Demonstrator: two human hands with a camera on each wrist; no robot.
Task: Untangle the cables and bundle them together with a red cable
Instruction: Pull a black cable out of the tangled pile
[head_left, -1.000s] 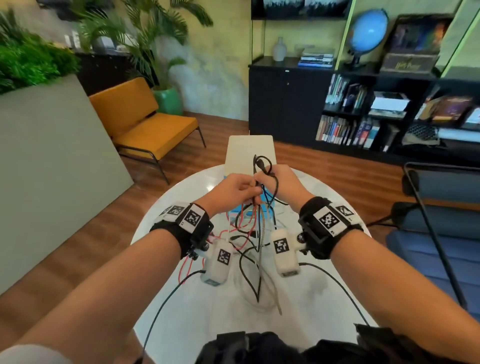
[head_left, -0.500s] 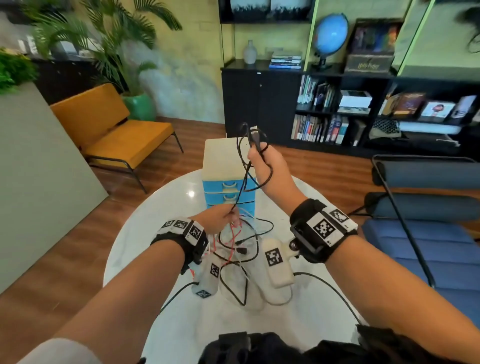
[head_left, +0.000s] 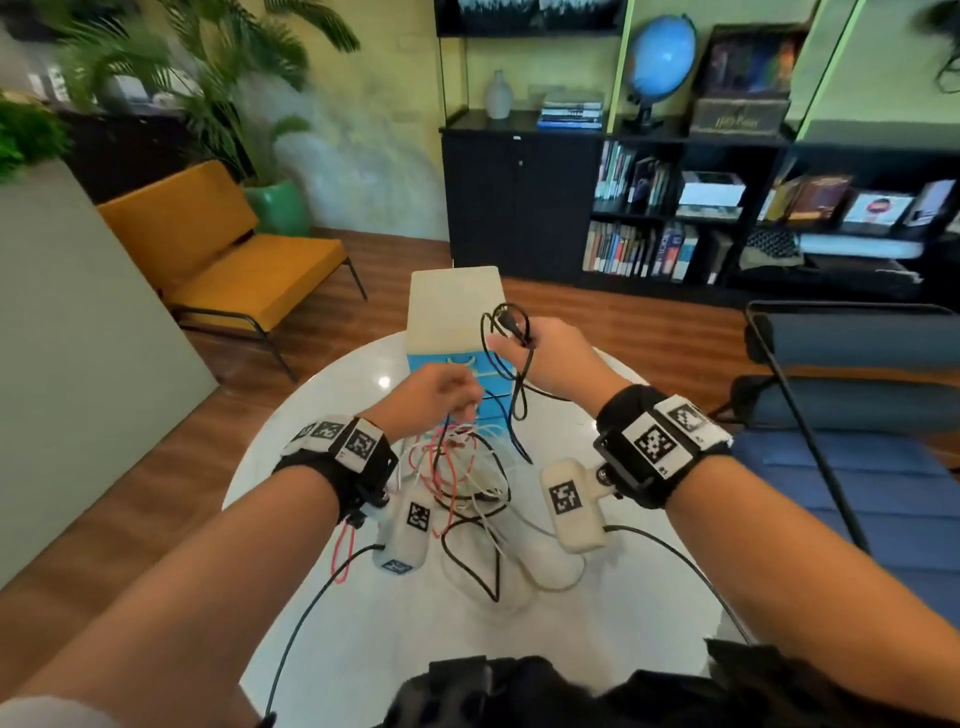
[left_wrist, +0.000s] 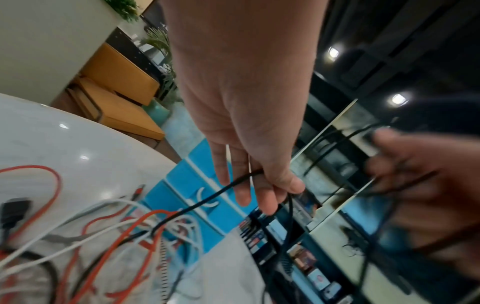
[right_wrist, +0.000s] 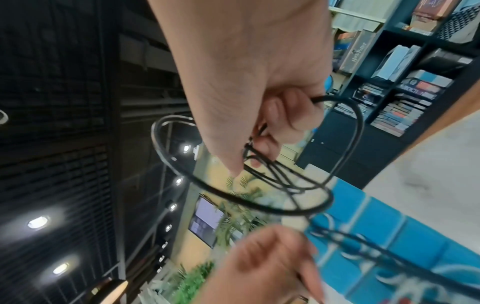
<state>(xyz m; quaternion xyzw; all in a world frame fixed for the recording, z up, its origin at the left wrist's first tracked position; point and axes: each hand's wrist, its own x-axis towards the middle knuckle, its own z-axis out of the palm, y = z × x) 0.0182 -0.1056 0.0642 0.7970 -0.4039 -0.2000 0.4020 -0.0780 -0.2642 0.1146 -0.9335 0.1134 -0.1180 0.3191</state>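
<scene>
A tangle of red, white and black cables (head_left: 457, 473) lies on the round white table (head_left: 363, 623). My right hand (head_left: 540, 353) is raised above the table and grips loops of a black cable (head_left: 506, 332), seen coiled in the right wrist view as black loops (right_wrist: 259, 195) under the fingers. My left hand (head_left: 441, 389) hovers just over the tangle and pinches a strand of the same black cable (left_wrist: 233, 183) between thumb and fingers. A red cable (left_wrist: 109, 253) winds through the white ones (left_wrist: 78, 236) below it.
A small white drawer unit with blue drawers (head_left: 452, 332) stands on the table right behind my hands. Beyond are an orange bench (head_left: 228, 270) on the left, a black bookshelf (head_left: 675, 218) at the back and a blue chair (head_left: 852, 457) on the right.
My right hand came down from its higher lift and nearer to the left hand, still gripping the black loops. My left hand rose a little off the tangle.
</scene>
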